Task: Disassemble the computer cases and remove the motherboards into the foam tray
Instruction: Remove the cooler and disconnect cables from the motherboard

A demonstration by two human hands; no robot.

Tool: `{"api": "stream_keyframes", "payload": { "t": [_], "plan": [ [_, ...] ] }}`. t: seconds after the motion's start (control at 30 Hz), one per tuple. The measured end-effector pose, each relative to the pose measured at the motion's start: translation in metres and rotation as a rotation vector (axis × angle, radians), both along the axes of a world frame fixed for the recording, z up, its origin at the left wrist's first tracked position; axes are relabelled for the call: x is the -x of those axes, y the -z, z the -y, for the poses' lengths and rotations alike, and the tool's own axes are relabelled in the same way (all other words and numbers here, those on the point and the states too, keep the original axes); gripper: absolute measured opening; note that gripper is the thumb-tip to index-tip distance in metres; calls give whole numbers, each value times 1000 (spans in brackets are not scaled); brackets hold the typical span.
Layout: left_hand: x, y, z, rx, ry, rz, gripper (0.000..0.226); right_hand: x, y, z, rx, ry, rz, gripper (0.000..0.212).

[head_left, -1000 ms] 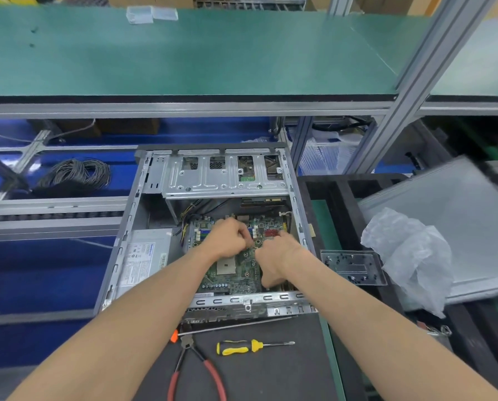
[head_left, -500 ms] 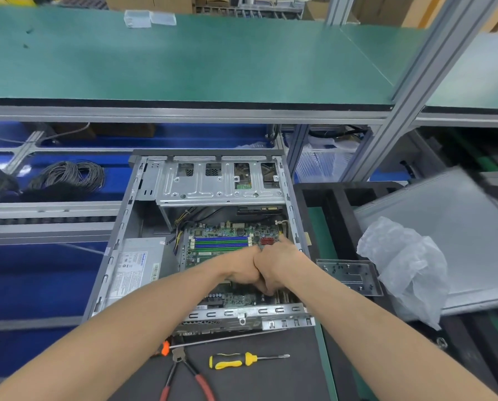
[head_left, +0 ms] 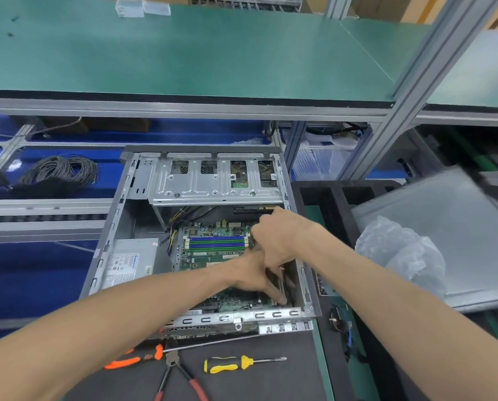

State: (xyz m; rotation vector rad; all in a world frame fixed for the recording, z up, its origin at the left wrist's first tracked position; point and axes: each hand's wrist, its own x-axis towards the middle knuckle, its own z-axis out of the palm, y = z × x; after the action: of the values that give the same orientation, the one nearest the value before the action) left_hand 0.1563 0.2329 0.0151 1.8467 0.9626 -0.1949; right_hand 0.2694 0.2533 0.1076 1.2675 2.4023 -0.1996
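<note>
An open grey computer case (head_left: 113,224) lies on the bench in front of me, and the green motherboard (head_left: 213,253) with blue memory slots sits inside it. My left hand (head_left: 256,277) reaches across the board, with straight fingers pressing near its front right corner. My right hand (head_left: 276,235) hovers just behind it at the board's right edge. Its fingers curl downward and its fingertips are hidden. The black foam tray (head_left: 337,195) stands right of the case.
A silver power supply (head_left: 129,264) and a drive cage (head_left: 213,180) fill the case's left and back. In front lie a yellow screwdriver (head_left: 236,364), an orange screwdriver (head_left: 138,360) and red pliers (head_left: 181,380). A grey side panel (head_left: 444,227) and plastic bag (head_left: 401,256) cover the tray's right.
Both hands shifted from the board's centre to its right edge. The right hand moved back and up, the left stretched its fingers toward the front right corner, uncovering the memory slots.
</note>
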Motion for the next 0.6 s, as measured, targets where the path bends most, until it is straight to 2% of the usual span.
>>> {"api": "stream_keyframes", "payload": {
  "t": [0.07,0.13,0.2,0.33,0.4,0.5,0.57,0.6],
  "plan": [
    [-8,2,5,42,-38,-5,37,-4,-4,0,-32,-9,-54,20],
    [-14,4,8,57,-152,79,43,-9,-7,2,-68,-44,-62,27],
    [-16,1,9,-18,-222,106,39,-10,-5,5,-103,-71,-32,25],
    [-10,1,10,-554,-95,-84,52,-10,1,4,-143,-110,-60,14],
    [-6,5,8,-704,-2,-58,53,-10,2,1,-154,-110,-65,11],
    [1,8,6,-784,168,126,39,-11,6,-1,-163,-94,-61,10],
    [1,3,6,-746,289,256,16,-10,7,-1,-170,-88,-53,11],
    [-1,1,6,-709,351,271,18,-9,6,-1,-173,-84,-41,10]
  ]
}}
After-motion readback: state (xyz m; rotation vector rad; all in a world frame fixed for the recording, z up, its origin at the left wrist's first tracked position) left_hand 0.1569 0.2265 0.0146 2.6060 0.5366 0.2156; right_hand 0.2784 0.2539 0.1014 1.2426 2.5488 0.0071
